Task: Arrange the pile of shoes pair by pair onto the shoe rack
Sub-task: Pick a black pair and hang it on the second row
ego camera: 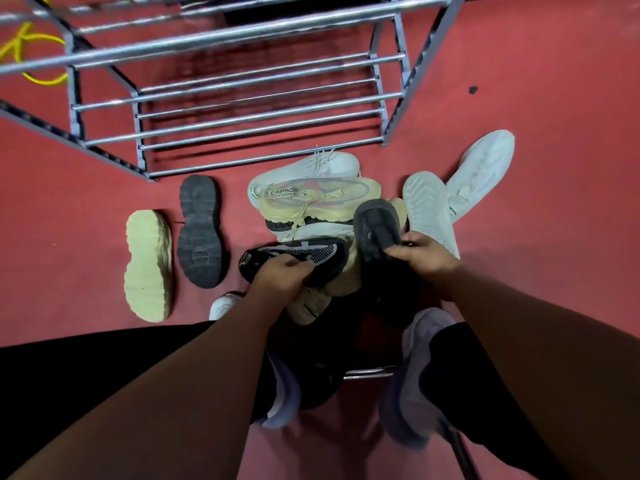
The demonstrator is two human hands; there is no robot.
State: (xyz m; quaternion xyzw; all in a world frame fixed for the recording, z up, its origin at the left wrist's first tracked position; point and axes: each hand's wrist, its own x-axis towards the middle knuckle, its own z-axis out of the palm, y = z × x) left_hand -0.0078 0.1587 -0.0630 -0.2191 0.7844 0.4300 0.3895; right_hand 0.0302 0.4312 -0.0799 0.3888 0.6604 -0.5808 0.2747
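Two hands: left hand (pixel 282 277) grips black shoe (pixel 311 252), right hand (pixel 424 254) grey shoe (pixel 375 223).
Handling: likely light, soft; grip the collar.

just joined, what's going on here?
A person is sorting a pile of shoes on the red floor. The left grip holds a black-and-white knit sneaker. The right grip holds a dark grey shoe, sole showing. The grey metal shoe rack ahead has no shoes on its visible rails.

In left hand (pixel 280 276), black knit shoe (pixel 313 252); in right hand (pixel 425 255), grey shoe (pixel 375 225); pile (pixel 318 199) just beyond them; metal rack (pixel 242 133) farther off.
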